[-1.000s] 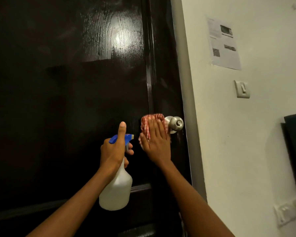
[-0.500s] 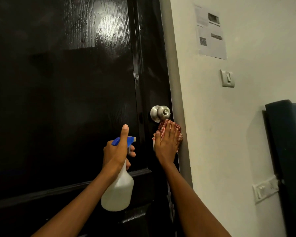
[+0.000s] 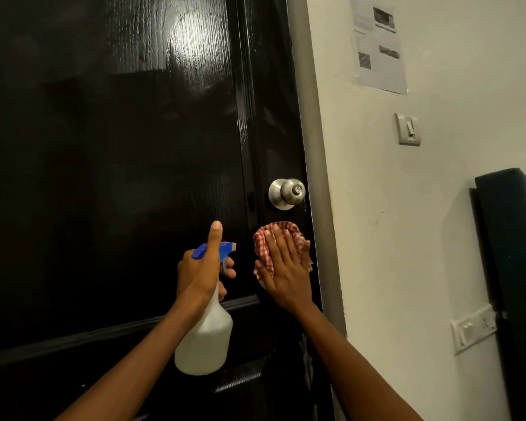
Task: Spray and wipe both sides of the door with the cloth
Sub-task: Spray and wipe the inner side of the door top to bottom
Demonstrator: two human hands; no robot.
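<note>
Glossy black door (image 3: 119, 177) fills the left side, w/ a bright glare patch up top. Left hand (image 3: 202, 268) grips the neck of a white spray bottle (image 3: 205, 338), fingers curled round it below the blue nozzle, thumb sticking straight up, bottle hanging in front of the door's lower rail. Just right of that, the right hand (image 3: 286, 268) is flat w/ fingers straight, pressing a red checked cloth (image 3: 263, 247) against the door near its edge, right below the silver knob (image 3: 287, 193). Grey frame (image 3: 313, 147) next, then white wall w/ a paper notice (image 3: 377, 44), a switch (image 3: 408, 129), and another switch plate (image 3: 472, 328) lower down.
</note>
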